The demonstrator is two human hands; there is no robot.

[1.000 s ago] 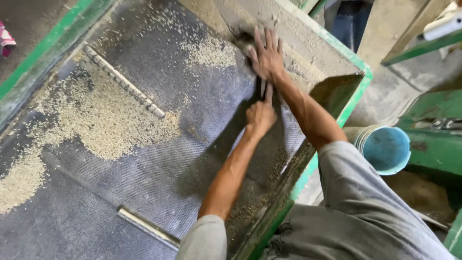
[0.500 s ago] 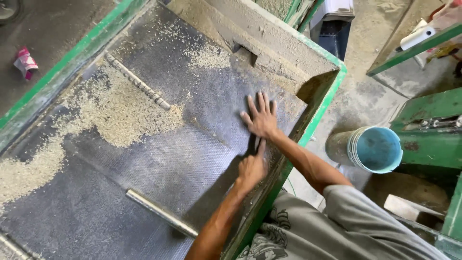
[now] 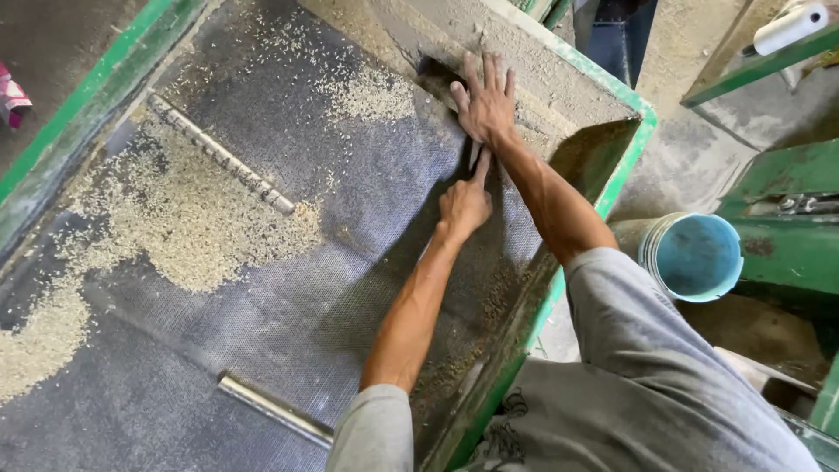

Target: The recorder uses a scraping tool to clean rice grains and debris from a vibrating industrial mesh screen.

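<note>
Head view, looking down on a sloped sieve deck (image 3: 262, 350) of dark perforated mesh, framed by a green rim (image 3: 559, 297).

Right hand (image 3: 485, 105): opened flat, fingers spread, palm pressed against the dusty end wall (image 3: 542, 65) at the upper corner of the deck, just beside a dark slot in that wall. Nothing is grasped.

Left hand (image 3: 466, 203): loosely curled, index finger extended and pointed up toward the right wrist, fingertip close to the mesh. Whether a small object is pinched cannot be told; no item is seen in it.

Grain (image 3: 175, 227): pale husked kernels are spread over the left and centre of the mesh, w/ a thinner patch near the top wall and residue along the right rim below the forearms. Hands are well apart from the main pile.

Two metal bars are fixed across the mesh: a ribbed one (image 3: 218, 157) upper left, a smooth one (image 3: 275, 411) at bottom.

A blue bucket (image 3: 695, 258) stands on the floor outside the rim, right of the deck.
</note>
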